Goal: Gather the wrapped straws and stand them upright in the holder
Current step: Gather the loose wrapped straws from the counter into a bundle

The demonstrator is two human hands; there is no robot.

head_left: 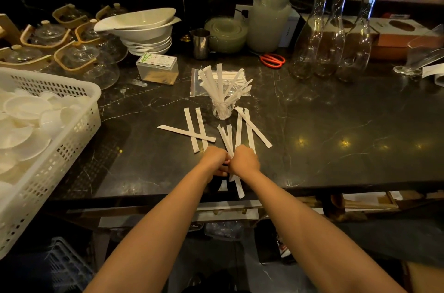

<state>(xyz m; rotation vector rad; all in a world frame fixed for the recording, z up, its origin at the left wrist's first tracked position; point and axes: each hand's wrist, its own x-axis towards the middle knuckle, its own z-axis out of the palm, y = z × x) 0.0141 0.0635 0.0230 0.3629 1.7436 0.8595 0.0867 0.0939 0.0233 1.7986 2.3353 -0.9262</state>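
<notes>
Gripping wrapped straws [236, 134], both hands [230, 162].

I see both bare forearms reaching forward from the lower edge, the left one rising from about 7 o'clock and the right one from about 5 o'clock, converging toward the middle. My left hand [215, 157] and right hand [244, 160] meet knuckle to knuckle, backs turned up, wrists roughly level. The fingers of both are curled under and pinched closed, fingertips hidden beneath the palms. The right hand sits slightly toward 3 o'clock of the left, the two touching at the thumbs.
</notes>
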